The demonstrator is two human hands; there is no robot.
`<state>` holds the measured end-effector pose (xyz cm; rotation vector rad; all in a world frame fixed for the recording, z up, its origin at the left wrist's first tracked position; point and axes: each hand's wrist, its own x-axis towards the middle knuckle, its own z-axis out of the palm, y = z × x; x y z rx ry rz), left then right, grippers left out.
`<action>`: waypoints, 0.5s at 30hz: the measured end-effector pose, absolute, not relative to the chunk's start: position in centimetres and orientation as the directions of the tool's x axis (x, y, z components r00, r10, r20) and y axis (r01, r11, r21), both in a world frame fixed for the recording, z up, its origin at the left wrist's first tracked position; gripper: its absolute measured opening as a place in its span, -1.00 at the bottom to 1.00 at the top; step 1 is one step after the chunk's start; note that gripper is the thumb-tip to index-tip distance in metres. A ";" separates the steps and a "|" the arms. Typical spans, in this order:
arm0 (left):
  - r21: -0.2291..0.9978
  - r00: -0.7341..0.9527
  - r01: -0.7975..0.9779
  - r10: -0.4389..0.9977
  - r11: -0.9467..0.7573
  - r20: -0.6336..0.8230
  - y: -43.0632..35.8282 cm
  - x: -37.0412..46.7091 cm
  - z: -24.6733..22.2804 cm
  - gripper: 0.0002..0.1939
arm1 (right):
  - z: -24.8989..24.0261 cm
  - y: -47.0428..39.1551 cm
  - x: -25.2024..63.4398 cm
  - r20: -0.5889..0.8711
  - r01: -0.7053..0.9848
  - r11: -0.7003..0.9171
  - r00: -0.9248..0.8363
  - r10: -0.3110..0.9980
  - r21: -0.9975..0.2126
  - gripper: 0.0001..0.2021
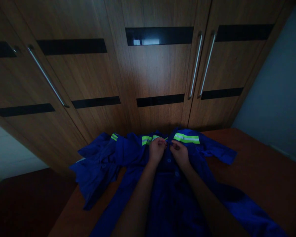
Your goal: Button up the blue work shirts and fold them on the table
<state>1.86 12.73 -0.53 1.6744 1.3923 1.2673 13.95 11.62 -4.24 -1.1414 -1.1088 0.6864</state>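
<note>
A blue work jacket [192, 153] with yellow-green and silver reflective strips lies spread out in front of me, its sleeves reaching to the sides. My left hand [158, 150] pinches the front edge of the jacket near the chest strip. Close beside it, my right hand [180, 154] has its fingertips closed on the opposite front edge. Between and below the hands, a round button [169, 160] shows on the front, with another button [177, 173] lower down. My fingers hide exactly what they grip, and the dim light blurs the fine detail.
More crumpled blue cloth [96, 176] lies at the left, over the edge of the reddish-brown surface [259, 171]. Behind stands a wooden wardrobe [160, 72] with dark strips and long metal handles. A pale wall [273, 98] rises on the right.
</note>
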 end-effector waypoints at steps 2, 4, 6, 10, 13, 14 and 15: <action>0.890 -0.046 0.359 0.947 -0.281 0.317 12.3 1.9 -0.5 -0.89 | -3.9 11.4 14.1 0.345 0.112 0.327 0.340 0.875 -0.938 -0.66; 0.884 -0.074 0.363 0.936 -0.295 0.343 12.0 1.9 -0.4 -0.90 | -3.6 11.3 14.2 0.366 0.130 0.343 0.334 0.869 -0.930 -0.67; 0.874 -0.088 0.377 0.928 -0.306 0.363 11.6 2.0 -0.2 -0.90 | -3.4 11.1 14.1 0.392 0.153 0.361 0.316 0.864 -0.920 -0.67; 0.869 -0.084 0.379 0.923 -0.319 0.375 11.3 2.1 0.2 -0.87 | -3.5 10.9 13.8 0.441 0.224 0.392 0.251 0.861 -0.892 -0.71; 0.895 -0.075 0.328 0.936 -0.302 0.343 11.5 1.9 0.2 -0.86 | -3.8 11.0 13.8 0.470 0.301 0.395 0.240 0.849 -0.868 -0.74; 0.909 -0.066 0.299 0.944 -0.290 0.323 11.6 1.7 0.1 -0.86 | -3.8 11.1 13.9 0.478 0.326 0.393 0.241 0.845 -0.860 -0.74; 0.925 -0.052 0.263 0.953 -0.276 0.299 11.8 1.7 -0.1 -0.86 | -3.9 11.1 14.0 0.484 0.349 0.390 0.242 0.841 -0.852 -0.75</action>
